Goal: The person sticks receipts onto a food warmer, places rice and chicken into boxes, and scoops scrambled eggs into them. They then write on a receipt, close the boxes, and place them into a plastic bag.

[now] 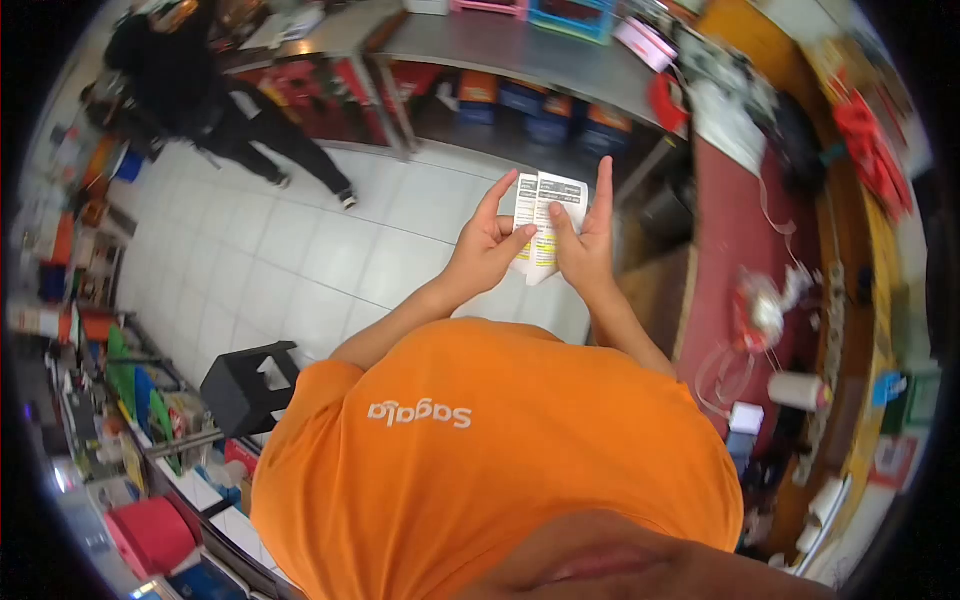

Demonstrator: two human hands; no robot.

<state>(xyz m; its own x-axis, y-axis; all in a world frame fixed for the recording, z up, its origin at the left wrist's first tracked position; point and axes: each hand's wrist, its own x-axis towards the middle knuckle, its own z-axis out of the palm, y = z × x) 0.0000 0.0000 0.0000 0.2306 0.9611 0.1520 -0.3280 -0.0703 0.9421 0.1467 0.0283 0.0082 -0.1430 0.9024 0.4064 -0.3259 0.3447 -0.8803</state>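
Two printed paper slips, or one folded sheet, are held up in front of the orange shirt; which of the two I cannot tell. The left part of the paper [525,200] is under the thumb of my left hand [487,243], whose index finger points up. My right hand [587,240] has its thumb across the right part of the paper [562,190], with its other fingers upright behind the edge. Dark header bands, small text and yellow marks show on the paper. Both hands meet near its middle.
A person in dark clothes [190,90] stands at the upper left. A metal table [480,45] with blue and orange boxes [549,117] beneath lies ahead. On the right is a red-topped counter [725,230] with a thread cone [798,391]. A black stool [240,388] and pink bin [152,535] are left.
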